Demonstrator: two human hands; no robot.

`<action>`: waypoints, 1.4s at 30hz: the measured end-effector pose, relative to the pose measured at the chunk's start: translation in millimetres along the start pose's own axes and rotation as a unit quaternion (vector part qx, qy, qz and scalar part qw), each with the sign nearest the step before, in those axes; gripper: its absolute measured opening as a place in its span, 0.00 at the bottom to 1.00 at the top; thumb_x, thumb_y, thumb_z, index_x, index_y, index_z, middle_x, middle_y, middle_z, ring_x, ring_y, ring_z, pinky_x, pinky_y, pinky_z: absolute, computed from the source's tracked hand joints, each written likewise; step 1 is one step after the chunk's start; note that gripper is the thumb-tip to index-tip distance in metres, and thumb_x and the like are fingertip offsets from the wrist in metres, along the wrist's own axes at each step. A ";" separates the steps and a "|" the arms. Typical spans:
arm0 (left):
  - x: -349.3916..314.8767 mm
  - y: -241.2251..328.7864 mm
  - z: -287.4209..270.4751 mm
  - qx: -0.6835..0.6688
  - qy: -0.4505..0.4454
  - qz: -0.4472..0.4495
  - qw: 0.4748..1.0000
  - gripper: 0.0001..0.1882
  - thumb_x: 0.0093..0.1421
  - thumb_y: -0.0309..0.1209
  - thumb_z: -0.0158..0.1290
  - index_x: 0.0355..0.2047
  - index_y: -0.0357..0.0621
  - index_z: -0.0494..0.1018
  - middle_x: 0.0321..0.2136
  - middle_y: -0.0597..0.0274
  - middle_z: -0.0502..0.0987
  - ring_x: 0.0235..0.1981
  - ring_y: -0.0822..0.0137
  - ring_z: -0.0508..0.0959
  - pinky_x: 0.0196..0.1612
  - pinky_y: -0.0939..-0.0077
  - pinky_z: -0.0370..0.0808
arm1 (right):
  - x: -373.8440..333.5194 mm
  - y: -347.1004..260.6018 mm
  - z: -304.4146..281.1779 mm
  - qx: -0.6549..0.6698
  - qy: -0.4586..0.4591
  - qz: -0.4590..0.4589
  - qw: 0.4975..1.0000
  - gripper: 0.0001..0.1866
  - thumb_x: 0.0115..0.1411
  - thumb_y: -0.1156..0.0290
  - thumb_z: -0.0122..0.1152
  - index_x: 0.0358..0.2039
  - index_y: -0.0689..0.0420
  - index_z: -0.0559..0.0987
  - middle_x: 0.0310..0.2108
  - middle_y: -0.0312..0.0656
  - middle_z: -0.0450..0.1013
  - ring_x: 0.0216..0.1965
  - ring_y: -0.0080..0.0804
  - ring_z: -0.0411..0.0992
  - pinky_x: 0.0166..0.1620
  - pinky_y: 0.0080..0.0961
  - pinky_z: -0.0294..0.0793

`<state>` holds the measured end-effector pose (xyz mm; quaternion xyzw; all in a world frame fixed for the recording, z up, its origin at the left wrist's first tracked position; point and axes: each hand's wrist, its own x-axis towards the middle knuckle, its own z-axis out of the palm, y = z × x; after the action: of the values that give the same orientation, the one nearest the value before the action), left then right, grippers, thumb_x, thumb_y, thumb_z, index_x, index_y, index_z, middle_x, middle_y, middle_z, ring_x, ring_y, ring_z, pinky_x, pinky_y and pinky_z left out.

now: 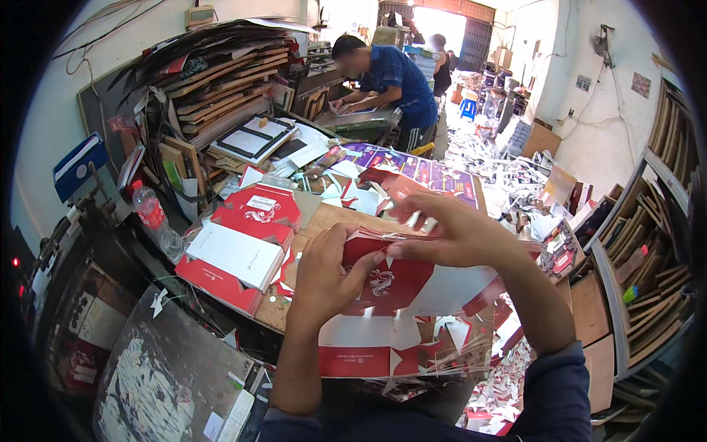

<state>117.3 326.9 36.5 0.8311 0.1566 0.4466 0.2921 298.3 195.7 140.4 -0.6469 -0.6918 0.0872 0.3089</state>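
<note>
A stack of die-cut cardboard box blanks (pixel 381 286), red and white with a white swirl print, stands tilted up in front of me on the wooden table. My left hand (pixel 324 269) is closed around its upper left edge, thumb pressed on the front face. At the top edge, my right hand (pixel 453 232) grips the same stack, its thumb against the front and its upper fingers raised and curled over the edge. Thin scraps show between the sheets near both thumbs. Below hang the white and red lower panels (pixel 364 331) of the blanks.
Left on the table (pixel 321 221) lie stacked red blanks (pixel 221 286) and a white stack (pixel 234 254). A plastic bottle (pixel 156 221) stands beside them. Paper scraps (pixel 361 197) lie beyond. A co-worker (pixel 401 85) bends over a bench. Shelves of boards (pixel 648 258) line the right.
</note>
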 end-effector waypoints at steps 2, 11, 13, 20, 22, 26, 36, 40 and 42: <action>3.2 -4.7 8.7 -0.030 0.002 -0.003 1.000 0.24 0.58 0.46 0.64 0.41 0.38 0.73 0.31 0.48 0.79 0.34 0.48 0.80 0.38 0.56 0.74 | 14.3 11.5 12.8 0.008 -0.019 -0.018 1.000 0.23 0.62 0.50 0.67 0.41 0.61 0.83 0.32 0.44 0.80 0.37 0.33 0.79 0.42 0.30 0.76; 0.8 -3.4 10.2 0.005 0.035 0.014 0.999 0.20 0.53 0.39 0.69 0.37 0.39 0.75 0.28 0.54 0.78 0.29 0.58 0.79 0.32 0.64 0.73 | 47.1 25.3 22.3 0.220 -0.165 0.091 0.957 0.14 0.64 0.63 0.67 0.34 0.64 0.83 0.29 0.36 0.80 0.33 0.17 0.76 0.39 0.19 0.74; 0.2 -2.2 9.4 0.009 0.042 0.016 0.999 0.20 0.53 0.39 0.69 0.37 0.39 0.75 0.28 0.54 0.78 0.29 0.58 0.80 0.32 0.65 0.74 | 47.6 25.0 23.5 0.235 -0.157 0.107 0.953 0.13 0.65 0.64 0.67 0.33 0.63 0.83 0.28 0.35 0.79 0.31 0.17 0.74 0.37 0.18 0.72; -1.8 -6.5 14.3 -0.011 0.058 0.026 0.998 0.20 0.54 0.39 0.70 0.36 0.38 0.74 0.28 0.53 0.78 0.28 0.59 0.81 0.30 0.67 0.75 | 35.5 13.6 37.2 0.098 0.014 0.078 0.992 0.15 0.63 0.64 0.64 0.27 0.64 0.80 0.21 0.44 0.76 0.24 0.27 0.73 0.31 0.31 0.70; -1.4 -6.4 15.4 -0.013 0.058 0.024 0.998 0.21 0.54 0.42 0.68 0.35 0.39 0.74 0.28 0.54 0.78 0.29 0.56 0.80 0.33 0.63 0.73 | 32.7 12.1 38.3 0.071 0.045 0.068 0.994 0.15 0.64 0.63 0.64 0.28 0.63 0.80 0.22 0.42 0.75 0.25 0.24 0.72 0.31 0.28 0.70; -5.7 -2.8 17.0 0.021 0.083 0.046 0.995 0.22 0.56 0.48 0.65 0.33 0.42 0.73 0.26 0.55 0.78 0.30 0.51 0.78 0.37 0.55 0.68 | 35.9 25.7 43.9 0.018 0.113 0.044 0.992 0.15 0.65 0.63 0.62 0.29 0.64 0.79 0.22 0.43 0.75 0.23 0.27 0.71 0.29 0.30 0.69; -9.1 -5.0 12.1 0.051 0.135 0.002 0.990 0.21 0.56 0.47 0.66 0.33 0.42 0.73 0.26 0.56 0.78 0.30 0.52 0.77 0.39 0.57 0.67 | 36.9 56.0 -10.7 0.408 0.368 0.014 0.835 0.12 0.67 0.63 0.63 0.37 0.60 0.79 0.33 0.33 0.75 0.32 0.20 0.72 0.37 0.21 0.74; -4.1 4.7 25.8 0.051 0.125 0.025 0.991 0.22 0.56 0.47 0.65 0.32 0.41 0.73 0.27 0.55 0.78 0.30 0.51 0.77 0.40 0.57 0.68 | -23.3 137.9 -98.5 0.509 0.424 -0.090 0.744 0.16 0.68 0.64 0.60 0.51 0.59 0.76 0.36 0.35 0.72 0.36 0.22 0.70 0.41 0.22 0.75; -5.7 0.6 21.1 0.054 0.126 0.024 0.990 0.22 0.55 0.48 0.65 0.32 0.41 0.72 0.27 0.54 0.78 0.31 0.51 0.77 0.40 0.56 0.68 | -29.9 93.8 -84.3 0.427 0.394 -0.018 0.814 0.16 0.69 0.62 0.59 0.52 0.58 0.76 0.40 0.37 0.73 0.39 0.22 0.71 0.43 0.24 0.75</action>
<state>131.7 316.1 24.1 0.7865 0.1964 0.5451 0.2138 421.8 157.6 149.1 -0.4162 -0.4157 0.1058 0.8018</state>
